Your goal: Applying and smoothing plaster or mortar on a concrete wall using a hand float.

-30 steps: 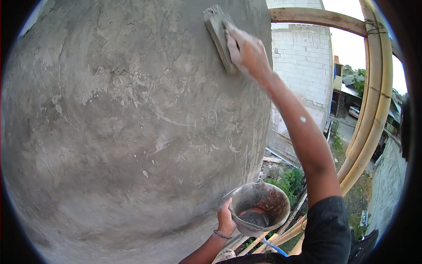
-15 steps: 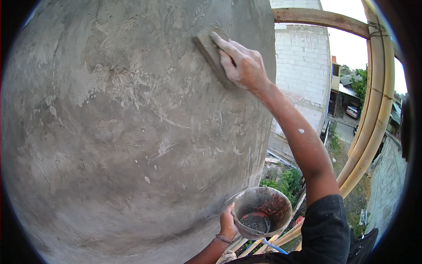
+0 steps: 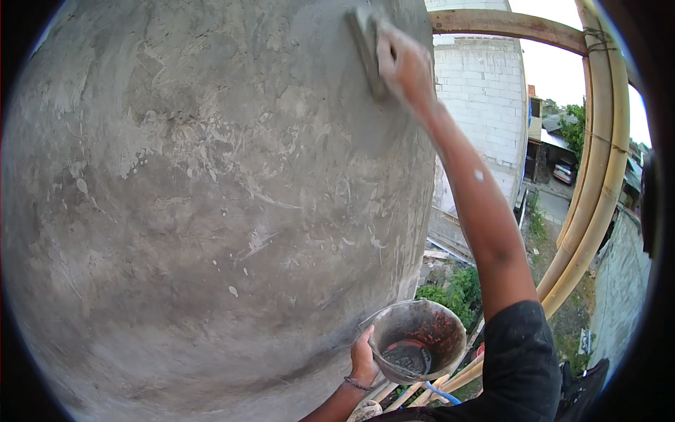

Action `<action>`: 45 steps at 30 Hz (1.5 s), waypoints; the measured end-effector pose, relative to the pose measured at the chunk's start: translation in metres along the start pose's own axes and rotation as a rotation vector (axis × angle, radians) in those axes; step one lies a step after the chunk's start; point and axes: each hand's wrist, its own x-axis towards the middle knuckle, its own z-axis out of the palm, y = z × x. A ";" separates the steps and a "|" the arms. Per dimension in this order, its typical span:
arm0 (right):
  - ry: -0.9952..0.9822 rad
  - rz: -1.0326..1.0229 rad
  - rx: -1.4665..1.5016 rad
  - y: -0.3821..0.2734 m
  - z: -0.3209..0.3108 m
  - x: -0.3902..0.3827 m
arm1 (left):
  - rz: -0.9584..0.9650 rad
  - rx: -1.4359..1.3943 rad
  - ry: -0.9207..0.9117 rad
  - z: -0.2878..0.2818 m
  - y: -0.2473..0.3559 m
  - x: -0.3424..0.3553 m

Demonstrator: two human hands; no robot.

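A grey plastered wall (image 3: 232, 211) with pale streaks and splatters fills the left and middle of the view. Near its upper right edge, my right hand (image 3: 408, 67) is closed on a plastering float (image 3: 367, 56), whose flat side lies against the wall. The hand and float are slightly smeared by motion. Low down, my left hand (image 3: 363, 360) grips the rim of a dirty bucket (image 3: 450, 316), thumb over the edge. Some wet grey mix and reddish patches show inside the bucket. The left hand's other fingers are hidden beneath it.
Bamboo poles (image 3: 605, 162) stand tied upright on the right, with a wooden beam (image 3: 506, 29) across the top. More bamboo (image 3: 460, 376) lies below the bucket. A white block wall (image 3: 481, 98), green plants (image 3: 457, 292) and a parked car (image 3: 564, 171) appear beyond, far below.
My right hand has moved the float up and to the right along the wall, and the arm has straightened. My left hand and the bucket have stayed almost still.
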 end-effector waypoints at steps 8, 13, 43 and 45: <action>-0.220 -0.245 0.213 -0.093 0.003 -0.024 | 0.048 0.036 0.002 -0.011 0.003 0.009; 0.098 0.066 0.029 0.002 0.010 0.018 | -0.037 0.071 0.032 0.010 -0.003 -0.011; -0.050 0.069 0.242 -0.069 0.031 0.072 | -0.015 0.143 0.094 0.006 -0.010 0.015; -0.066 -0.201 0.296 -0.107 0.020 0.035 | -0.048 0.117 0.034 0.026 -0.001 -0.001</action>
